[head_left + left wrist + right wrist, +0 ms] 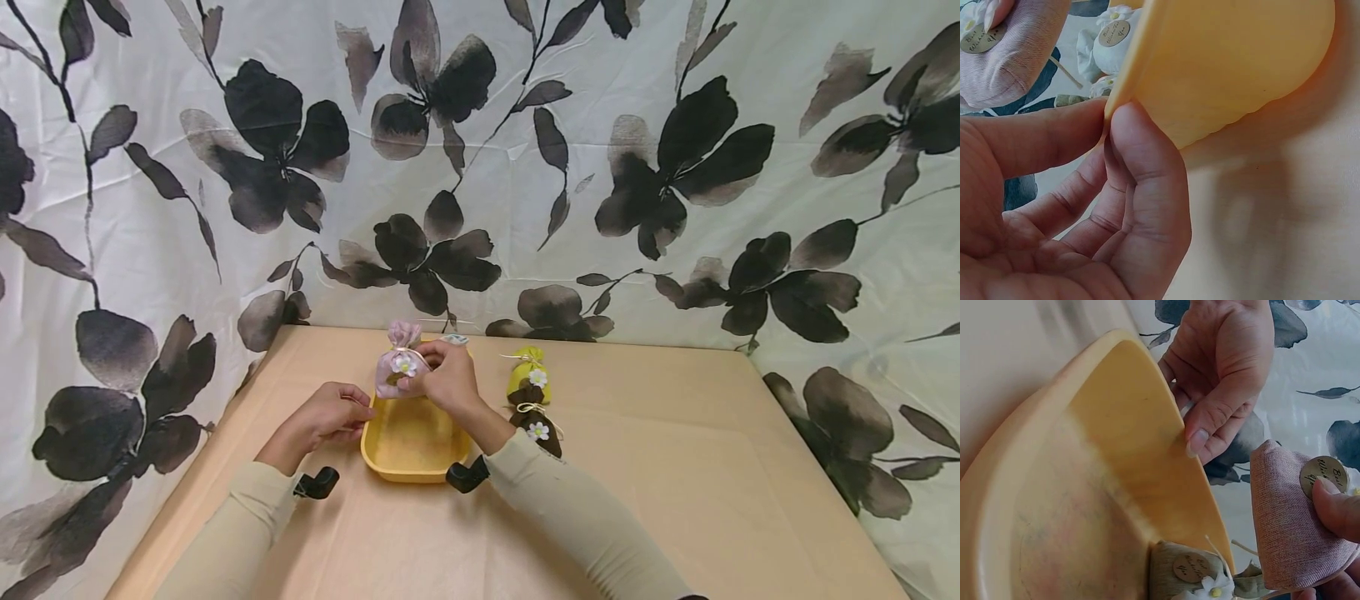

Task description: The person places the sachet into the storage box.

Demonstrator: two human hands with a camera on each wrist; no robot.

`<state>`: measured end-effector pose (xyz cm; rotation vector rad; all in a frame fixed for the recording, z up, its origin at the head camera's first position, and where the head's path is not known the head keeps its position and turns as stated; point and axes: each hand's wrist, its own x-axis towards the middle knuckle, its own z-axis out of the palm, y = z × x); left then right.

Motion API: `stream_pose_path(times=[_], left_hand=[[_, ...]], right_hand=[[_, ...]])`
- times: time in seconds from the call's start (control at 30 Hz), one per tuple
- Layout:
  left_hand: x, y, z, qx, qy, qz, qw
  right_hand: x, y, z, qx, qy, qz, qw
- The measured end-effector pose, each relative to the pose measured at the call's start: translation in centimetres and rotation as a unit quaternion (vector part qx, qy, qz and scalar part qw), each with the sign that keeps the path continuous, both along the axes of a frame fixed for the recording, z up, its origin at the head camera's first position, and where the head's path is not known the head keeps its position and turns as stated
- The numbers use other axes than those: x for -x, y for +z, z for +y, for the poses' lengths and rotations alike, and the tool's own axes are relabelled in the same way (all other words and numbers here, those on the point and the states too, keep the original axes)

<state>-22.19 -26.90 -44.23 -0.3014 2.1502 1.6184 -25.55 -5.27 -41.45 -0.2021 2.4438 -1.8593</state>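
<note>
My left hand (324, 419) pinches the left rim of a yellow tray (416, 446) between thumb and fingers. Over the far part of the tray, my right hand (450, 382) holds a small pink drawstring pouch (386, 371), its thumb near a round gold label and a white flower. Inside the tray, as the right wrist view shows, lies an olive-green pouch (1166, 570) with a similar label and flower. A pale pouch (1110, 47) appears beyond the tray's rim in the left wrist view; in the head view my right hand mostly hides that area.
Right of the tray, a yellow-green pouch (521, 379) and a dark brown pouch (551, 446) lie close together, partly overlapped by my right forearm. A light tan table surface (675, 483) extends around them. Behind hangs a white floral cloth (540, 225).
</note>
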Motion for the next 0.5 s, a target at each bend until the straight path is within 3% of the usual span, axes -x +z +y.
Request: stream_pose_path(times=[0.5], left_hand=[[0.15, -0.04, -0.06, 0.005, 0.004, -0.001, 1.0000]], right_hand=[[0.39, -0.89, -0.40, -0.023, -0.008, 0.007, 1.000]])
